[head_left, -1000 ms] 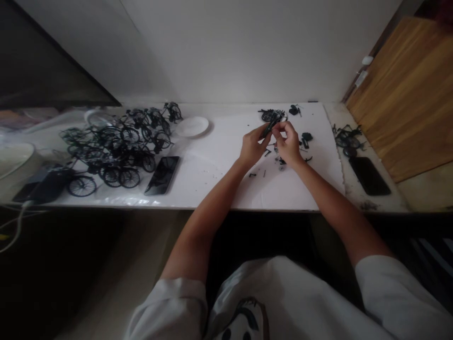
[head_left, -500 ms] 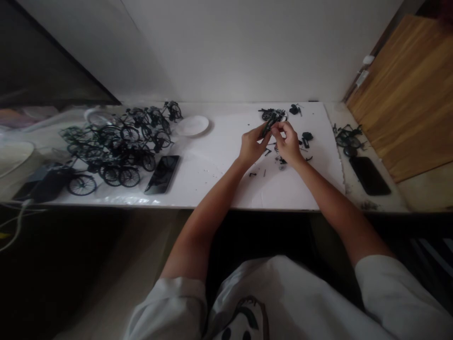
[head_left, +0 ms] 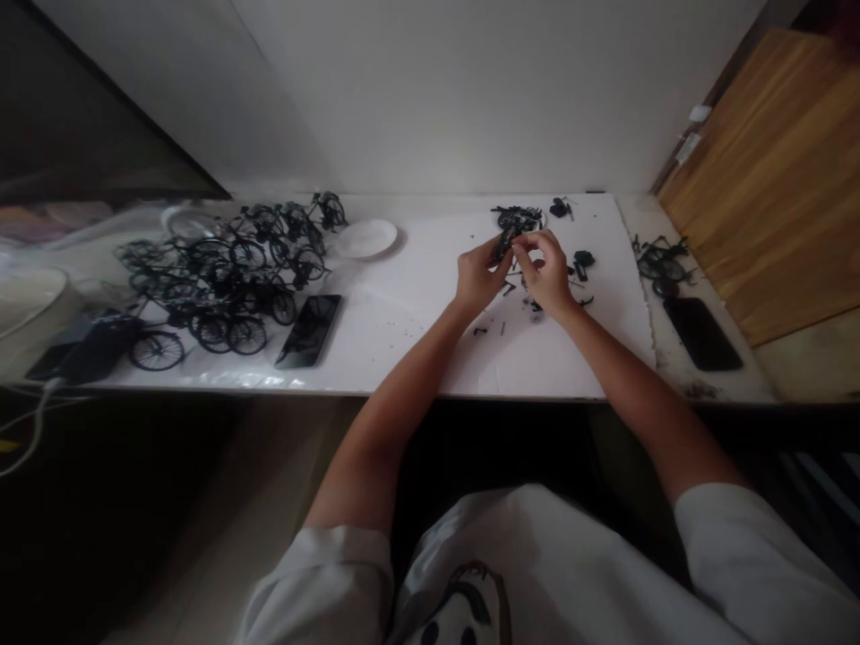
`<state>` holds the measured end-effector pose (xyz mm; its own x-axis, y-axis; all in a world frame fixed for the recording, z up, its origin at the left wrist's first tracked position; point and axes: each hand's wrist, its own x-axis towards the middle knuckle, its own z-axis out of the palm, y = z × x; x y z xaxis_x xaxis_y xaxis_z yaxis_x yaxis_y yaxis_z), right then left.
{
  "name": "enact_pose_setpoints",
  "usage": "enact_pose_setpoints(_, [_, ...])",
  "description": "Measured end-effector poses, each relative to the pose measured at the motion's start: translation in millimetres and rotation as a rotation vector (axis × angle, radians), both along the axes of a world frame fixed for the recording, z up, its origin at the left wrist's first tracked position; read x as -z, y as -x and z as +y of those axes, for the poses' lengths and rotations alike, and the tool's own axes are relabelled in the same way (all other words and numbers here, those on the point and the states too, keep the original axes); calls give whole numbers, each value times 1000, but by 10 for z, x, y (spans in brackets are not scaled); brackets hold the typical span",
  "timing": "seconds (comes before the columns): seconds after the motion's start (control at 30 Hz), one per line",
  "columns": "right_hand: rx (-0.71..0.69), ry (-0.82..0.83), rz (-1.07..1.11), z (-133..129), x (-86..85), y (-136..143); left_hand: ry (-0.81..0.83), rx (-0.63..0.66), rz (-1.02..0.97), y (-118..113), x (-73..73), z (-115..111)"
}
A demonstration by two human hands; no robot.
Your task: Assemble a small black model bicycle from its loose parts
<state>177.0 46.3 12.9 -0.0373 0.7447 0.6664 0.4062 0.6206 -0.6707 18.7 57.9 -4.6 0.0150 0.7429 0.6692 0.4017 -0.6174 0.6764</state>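
Left hand (head_left: 476, 276) pinches a dark part (head_left: 506, 240) right of the plate (head_left: 366, 239). Right hand (head_left: 546, 271) meets that part, grip unclear.

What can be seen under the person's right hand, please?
Around the right hand, small dark parts show on the white sheet. Whatever lies directly beneath it is covered, so I cannot tell.

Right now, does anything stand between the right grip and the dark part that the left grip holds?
Nothing visible does: the right grip is beside the dark part in the left grip; exact contact is unclear.
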Motion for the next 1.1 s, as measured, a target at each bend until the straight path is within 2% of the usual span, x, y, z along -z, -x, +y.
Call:
enact_pose_setpoints(0.3, [12,0,-15,-37,-50,-5,-36,3,1,1,1,6])
enact_pose_setpoints(0.63, [12,-112,37,58,54,1,-7,13,3,-13,23,10])
enact_pose_setpoints(0.93, [-26,-123,11,92,58,-44,7,16,-9,-19,7,-8])
enact_pose_setpoints(1.1, [3,-140,19,102,82,-30,2,20,-21,-28,12,-14])
